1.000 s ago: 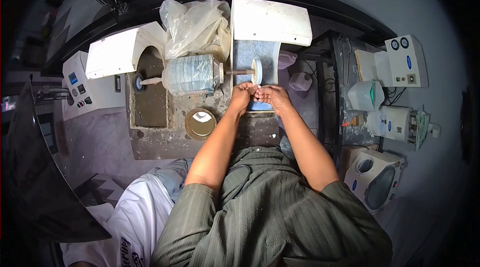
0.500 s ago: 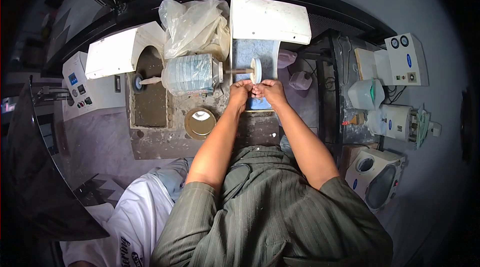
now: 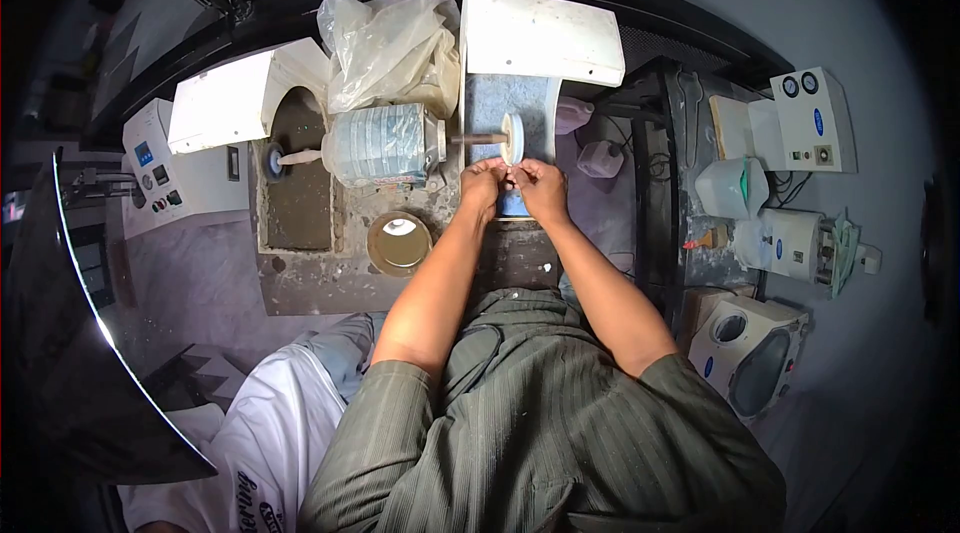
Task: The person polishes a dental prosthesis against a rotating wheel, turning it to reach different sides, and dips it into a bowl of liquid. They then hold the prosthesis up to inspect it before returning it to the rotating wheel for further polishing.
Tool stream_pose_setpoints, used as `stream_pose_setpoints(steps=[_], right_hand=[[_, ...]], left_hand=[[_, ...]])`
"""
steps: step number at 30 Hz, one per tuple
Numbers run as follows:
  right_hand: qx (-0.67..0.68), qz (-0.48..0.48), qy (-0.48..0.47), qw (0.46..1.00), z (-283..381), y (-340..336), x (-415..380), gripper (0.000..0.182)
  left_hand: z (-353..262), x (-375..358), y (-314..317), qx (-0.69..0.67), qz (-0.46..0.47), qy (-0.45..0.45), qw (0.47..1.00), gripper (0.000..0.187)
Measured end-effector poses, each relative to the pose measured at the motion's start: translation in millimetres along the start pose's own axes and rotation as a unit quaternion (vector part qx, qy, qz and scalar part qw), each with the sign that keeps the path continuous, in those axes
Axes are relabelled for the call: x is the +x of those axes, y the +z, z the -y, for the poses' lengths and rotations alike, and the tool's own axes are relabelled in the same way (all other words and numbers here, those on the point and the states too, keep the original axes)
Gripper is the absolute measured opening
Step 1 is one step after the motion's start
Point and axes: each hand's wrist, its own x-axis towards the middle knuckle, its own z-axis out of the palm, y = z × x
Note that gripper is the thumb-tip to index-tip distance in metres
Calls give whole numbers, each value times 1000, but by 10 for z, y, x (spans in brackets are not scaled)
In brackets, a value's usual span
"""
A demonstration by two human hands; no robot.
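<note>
A white polishing wheel (image 3: 512, 139) sits on the right-hand shaft of a bench motor (image 3: 380, 146). Just below its rim, my left hand (image 3: 482, 188) and my right hand (image 3: 541, 191) meet with fingers pinched together. Something small and dark shows between the fingertips, too hidden to name. Both hands are over the blue-lined tray (image 3: 485, 103) under a white hood (image 3: 540, 33). From the motor's other end, a tapered spindle carries a smaller wheel (image 3: 274, 161).
A muddy basin (image 3: 300, 218) lies left under another white hood (image 3: 222, 103). A round bowl (image 3: 400, 243) stands near my left forearm. Crumpled plastic (image 3: 390, 48) lies behind the motor. A person in a white shirt (image 3: 290, 413) is close on my left; several machines stand right.
Both hands stay at the wheel's lower edge, with only a slight shift of the fingers and right wrist. The dark panel at left now shows a bright edge.
</note>
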Motion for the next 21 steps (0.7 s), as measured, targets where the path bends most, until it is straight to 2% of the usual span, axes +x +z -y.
stream_pose_setpoints(steps=[3,5,8,17,21], right_hand=[[-27,-3,-1,1000,103,-28,-29,7],[-98,-2,-31,995,113,-31,-29,10],[-113,-2,-24,993,155,-39,-25,11],[-58,-12,-11,998,197,-18,-53,10],[-81,-26,-33,996,171,-17,-41,9]], left_hand=[[7,-13,15,-2,-8,1,1000,8],[21,-10,7,-7,-10,2,1000,8],[43,-1,0,-9,-14,10,1000,8],[70,-36,2,-27,-12,51,998,5],[64,-53,13,-19,-9,64,998,5]])
